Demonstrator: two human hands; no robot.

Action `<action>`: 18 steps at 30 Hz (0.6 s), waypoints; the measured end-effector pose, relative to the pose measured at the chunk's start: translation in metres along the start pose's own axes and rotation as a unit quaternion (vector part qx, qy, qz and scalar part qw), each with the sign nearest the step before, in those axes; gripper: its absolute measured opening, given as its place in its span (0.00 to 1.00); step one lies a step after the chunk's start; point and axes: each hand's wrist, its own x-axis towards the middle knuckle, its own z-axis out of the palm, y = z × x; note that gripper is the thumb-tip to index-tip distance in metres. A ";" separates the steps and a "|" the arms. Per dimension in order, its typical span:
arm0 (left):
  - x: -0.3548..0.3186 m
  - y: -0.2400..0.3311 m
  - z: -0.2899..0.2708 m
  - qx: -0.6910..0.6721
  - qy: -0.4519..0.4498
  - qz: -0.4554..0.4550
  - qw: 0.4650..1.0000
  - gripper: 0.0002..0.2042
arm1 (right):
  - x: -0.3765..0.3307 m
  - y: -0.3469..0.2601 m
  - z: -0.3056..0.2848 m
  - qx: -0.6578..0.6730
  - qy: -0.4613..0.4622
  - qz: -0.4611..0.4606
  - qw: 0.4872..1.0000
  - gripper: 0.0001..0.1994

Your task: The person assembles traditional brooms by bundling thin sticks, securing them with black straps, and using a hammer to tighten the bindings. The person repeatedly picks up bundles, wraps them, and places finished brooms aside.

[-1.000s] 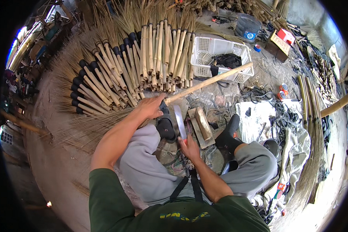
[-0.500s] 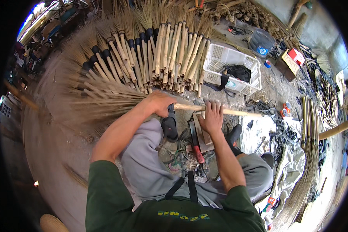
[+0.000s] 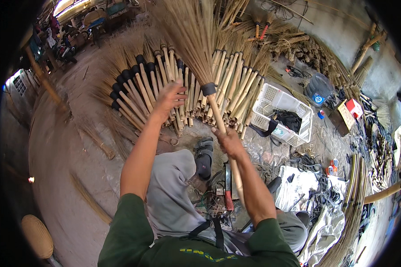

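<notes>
Far left: a pale rounded object (image 3: 37, 236), perhaps a basket; too near the dark rim to be sure. Right of it, a loose bundle of bristles (image 3: 90, 199) on the floor. Beyond, a row of brooms (image 3: 142, 85) laid side by side, handles toward the person, many with black collars.

Left hand (image 3: 168, 99): raised in front of the row, fingers spread, seemingly nothing in it; some blur, contact with the handles behind not certain. Apart from the held broom.

Centre: one broom (image 3: 217, 110), bristles up and away, leaning left; its handle slants down past the right forearm. Right hand (image 3: 230, 143): fingers closed round the handle below the collar, sole visible support.

Step in hand, as judged: handling the single broom one-handed. The next move calls for a firm right grip, the bristle end being unsupported, and room above the row.

Below the right hand, a red-handled knife (image 3: 228, 193). Rightward: white crate (image 3: 266, 95) with dark material inside, then a white sheet (image 3: 293, 189).
</notes>
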 end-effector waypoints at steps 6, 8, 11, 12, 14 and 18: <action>0.016 -0.042 0.075 -0.208 -0.161 -0.047 0.964 0.37 | -0.034 0.050 0.042 0.147 -0.029 0.011 0.989 0.18; 0.008 -0.052 0.091 -0.282 -0.203 -0.036 0.937 0.36 | -0.045 0.065 0.023 0.281 -0.122 0.054 0.950 0.17; -0.007 -0.069 0.107 -0.271 -0.252 -0.063 0.927 0.32 | -0.060 0.083 0.002 0.368 -0.211 0.129 0.896 0.16; -0.010 -0.076 0.114 -0.238 -0.236 -0.065 0.940 0.28 | -0.063 0.089 0.005 0.285 -0.142 0.143 0.937 0.18; -0.013 -0.089 0.126 -0.139 -0.189 -0.067 0.970 0.31 | -0.067 0.101 0.020 0.153 -0.006 0.116 0.981 0.21; -0.013 -0.107 0.139 -0.058 -0.088 -0.119 0.987 0.37 | -0.066 0.120 0.046 0.054 0.117 0.026 0.991 0.23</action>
